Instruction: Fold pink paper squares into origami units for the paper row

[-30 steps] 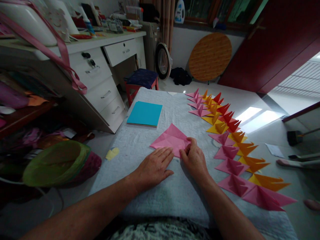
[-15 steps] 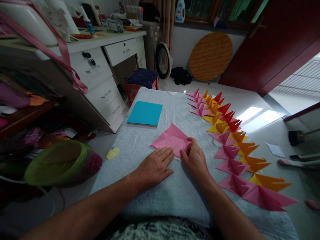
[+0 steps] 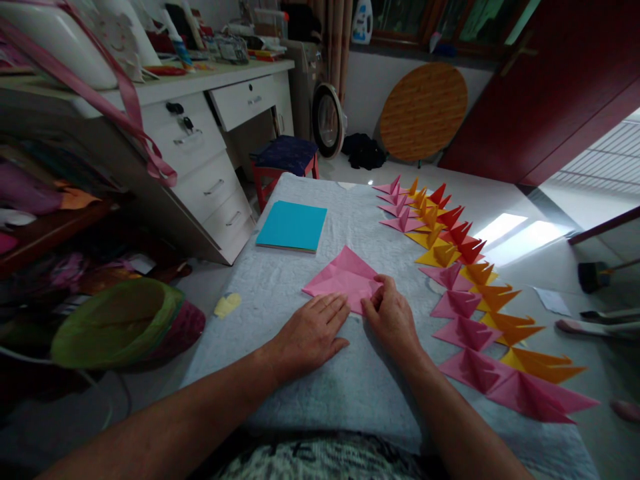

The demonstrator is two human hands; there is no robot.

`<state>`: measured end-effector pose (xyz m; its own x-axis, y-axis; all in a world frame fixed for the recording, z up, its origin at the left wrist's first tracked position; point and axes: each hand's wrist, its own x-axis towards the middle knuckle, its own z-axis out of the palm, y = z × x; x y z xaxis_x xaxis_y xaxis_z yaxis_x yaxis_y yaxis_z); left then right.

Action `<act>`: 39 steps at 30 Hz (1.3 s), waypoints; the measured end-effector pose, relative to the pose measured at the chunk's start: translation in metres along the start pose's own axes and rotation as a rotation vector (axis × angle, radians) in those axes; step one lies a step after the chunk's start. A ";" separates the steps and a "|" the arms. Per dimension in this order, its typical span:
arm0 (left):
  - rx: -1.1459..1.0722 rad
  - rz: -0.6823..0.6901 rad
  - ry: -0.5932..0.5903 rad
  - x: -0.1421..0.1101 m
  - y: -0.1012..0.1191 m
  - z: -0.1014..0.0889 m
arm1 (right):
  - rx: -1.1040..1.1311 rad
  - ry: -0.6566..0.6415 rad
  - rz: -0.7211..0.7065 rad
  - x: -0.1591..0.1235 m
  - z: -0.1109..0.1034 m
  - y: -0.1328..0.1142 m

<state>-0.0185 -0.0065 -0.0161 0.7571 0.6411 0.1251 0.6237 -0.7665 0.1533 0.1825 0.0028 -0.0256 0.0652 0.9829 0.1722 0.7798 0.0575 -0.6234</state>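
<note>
A pink folded paper (image 3: 341, 277) lies in the middle of the grey cloth-covered table (image 3: 280, 293). My left hand (image 3: 310, 333) rests flat on the table, fingers stretched out, with the fingertips on the paper's near edge. My right hand (image 3: 393, 319) is curled, pinching the paper's right corner between thumb and fingers. A stack of blue paper sheets (image 3: 291, 227) sits further back on the left.
Along the table's right side runs a row of several folded pink, yellow, orange and red paper pieces (image 3: 457, 280). A white desk with drawers (image 3: 200, 153) stands at left, a green basin (image 3: 113, 323) on the floor beside it. A small red stool (image 3: 283, 160) sits beyond the table.
</note>
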 end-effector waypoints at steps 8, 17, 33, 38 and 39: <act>0.007 -0.011 -0.006 0.001 0.000 0.000 | 0.002 -0.021 0.019 0.000 -0.003 -0.003; 0.006 -0.005 0.023 0.001 0.000 0.001 | 0.017 -0.037 0.018 0.001 -0.003 -0.003; -0.075 0.002 0.086 0.001 0.001 0.000 | -0.058 0.018 -0.440 -0.007 -0.006 -0.018; -0.238 -0.009 0.138 0.003 -0.006 -0.003 | 0.103 -0.187 -0.499 -0.009 0.001 -0.020; -0.288 -0.031 0.158 0.003 -0.009 -0.005 | 0.087 -0.192 -0.496 -0.008 0.002 -0.019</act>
<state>-0.0229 0.0025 -0.0125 0.6853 0.6792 0.2629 0.5483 -0.7187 0.4275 0.1659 -0.0062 -0.0163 -0.4193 0.8480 0.3241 0.6330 0.5290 -0.5652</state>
